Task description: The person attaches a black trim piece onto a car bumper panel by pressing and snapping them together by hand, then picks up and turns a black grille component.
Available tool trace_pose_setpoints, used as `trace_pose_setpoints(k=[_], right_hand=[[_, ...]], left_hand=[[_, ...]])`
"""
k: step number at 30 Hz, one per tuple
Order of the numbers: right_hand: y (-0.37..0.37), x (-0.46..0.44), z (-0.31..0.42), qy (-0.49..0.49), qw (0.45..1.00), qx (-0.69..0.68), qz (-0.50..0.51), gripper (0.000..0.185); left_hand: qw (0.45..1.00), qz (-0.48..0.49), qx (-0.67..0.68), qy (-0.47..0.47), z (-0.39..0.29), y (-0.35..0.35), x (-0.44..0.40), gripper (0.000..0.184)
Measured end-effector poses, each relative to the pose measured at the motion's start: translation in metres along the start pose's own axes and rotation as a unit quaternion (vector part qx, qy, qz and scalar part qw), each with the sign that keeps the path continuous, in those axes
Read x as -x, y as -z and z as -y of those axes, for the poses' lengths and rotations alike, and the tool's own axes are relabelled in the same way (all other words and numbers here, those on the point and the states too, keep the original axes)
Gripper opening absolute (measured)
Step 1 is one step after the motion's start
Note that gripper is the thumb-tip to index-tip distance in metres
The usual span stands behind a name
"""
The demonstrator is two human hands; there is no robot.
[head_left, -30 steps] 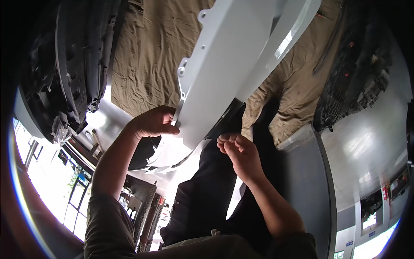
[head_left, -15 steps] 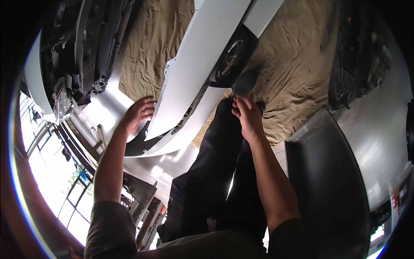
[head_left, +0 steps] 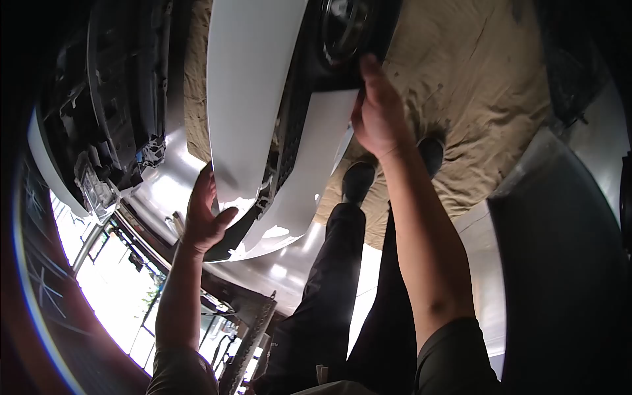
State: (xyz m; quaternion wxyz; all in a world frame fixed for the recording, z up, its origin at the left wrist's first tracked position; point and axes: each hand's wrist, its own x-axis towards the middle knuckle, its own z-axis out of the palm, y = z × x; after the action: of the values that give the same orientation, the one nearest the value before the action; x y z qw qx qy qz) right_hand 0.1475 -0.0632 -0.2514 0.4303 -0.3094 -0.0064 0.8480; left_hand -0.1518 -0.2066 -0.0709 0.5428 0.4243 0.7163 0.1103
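Observation:
A white car bumper [head_left: 253, 85] with a black centre section holding an oval emblem-like part [head_left: 344, 29] stands in front of me. My left hand [head_left: 207, 214] is at its lower left edge, fingers along the edge and thumb spread across the near end. On the opposite side, my right hand [head_left: 378, 118] grips the edge beside the black section, its fingers partly hidden behind the bumper. A lower white strip [head_left: 309, 158] of the bumper runs between the two hands.
A wrinkled brown cloth [head_left: 467, 99] covers the floor under my shoes [head_left: 359, 182]. Dark car parts [head_left: 125, 85] stand at the left, with a black curved panel [head_left: 553, 263] at the right. A metal frame [head_left: 253, 336] and bright windows are at the lower left.
Both hands have come onto the bumper's edges; the right one has left the space before my legs. The bumper appears more upright and further left, and the view has shifted.

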Motion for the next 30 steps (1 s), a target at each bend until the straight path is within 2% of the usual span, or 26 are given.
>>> trace_pose_setpoints(k=[3,6,9,12,15,18,20,22,24,25,27,29,30], right_hand=[[-0.019,-0.004,-0.011,0.08,0.994,-0.023,-0.074,0.05],[-0.017,-0.006,-0.015,0.122,0.991,0.013,-0.063,0.049],[-0.013,-0.007,-0.011,0.025,0.994,-0.082,-0.063,0.062],[-0.021,-0.003,-0.008,0.032,0.994,-0.086,-0.057,0.056],[-0.023,-0.002,-0.008,0.05,0.995,-0.046,-0.069,0.062],[-0.021,0.001,-0.006,0.02,0.991,-0.089,-0.093,0.048],[-0.019,0.015,-0.014,0.111,0.98,0.08,-0.145,0.047],[-0.04,0.047,-0.012,0.183,0.924,0.249,-0.226,0.044],[-0.052,0.084,-0.033,0.302,0.868,0.305,-0.251,0.022],[-0.031,0.096,-0.062,0.343,0.86,0.318,-0.202,0.024],[-0.051,0.127,-0.084,0.276,0.9,0.297,-0.162,0.026],[-0.052,0.137,-0.099,0.307,0.844,0.417,-0.14,0.03],[-0.053,0.141,-0.1,0.303,0.846,0.417,-0.139,0.031]], left_hand=[[0.986,0.021,0.161,0.029,-0.028,-0.005,-0.025,0.11],[0.974,0.051,0.208,0.072,-0.001,0.011,-0.035,0.098],[0.965,0.067,0.233,0.097,0.009,0.014,-0.039,0.09],[0.959,0.08,0.248,0.109,0.017,0.015,-0.038,0.09],[0.965,0.061,0.236,0.097,0.011,0.01,-0.036,0.087],[0.968,0.061,0.231,0.074,0.006,0.011,-0.035,0.076],[0.967,0.066,0.235,0.067,0.008,0.014,-0.032,0.073],[0.964,0.065,0.252,0.06,0.0,0.01,-0.031,0.073],[0.962,0.071,0.257,0.05,0.0,0.009,-0.032,0.074],[0.963,0.077,0.253,0.046,0.004,0.012,-0.033,0.075],[0.962,0.098,0.251,0.054,0.013,0.019,-0.031,0.077],[0.955,0.13,0.255,0.075,0.019,0.027,-0.03,0.079],[0.96,0.149,0.227,0.073,0.024,0.03,-0.027,0.074]])
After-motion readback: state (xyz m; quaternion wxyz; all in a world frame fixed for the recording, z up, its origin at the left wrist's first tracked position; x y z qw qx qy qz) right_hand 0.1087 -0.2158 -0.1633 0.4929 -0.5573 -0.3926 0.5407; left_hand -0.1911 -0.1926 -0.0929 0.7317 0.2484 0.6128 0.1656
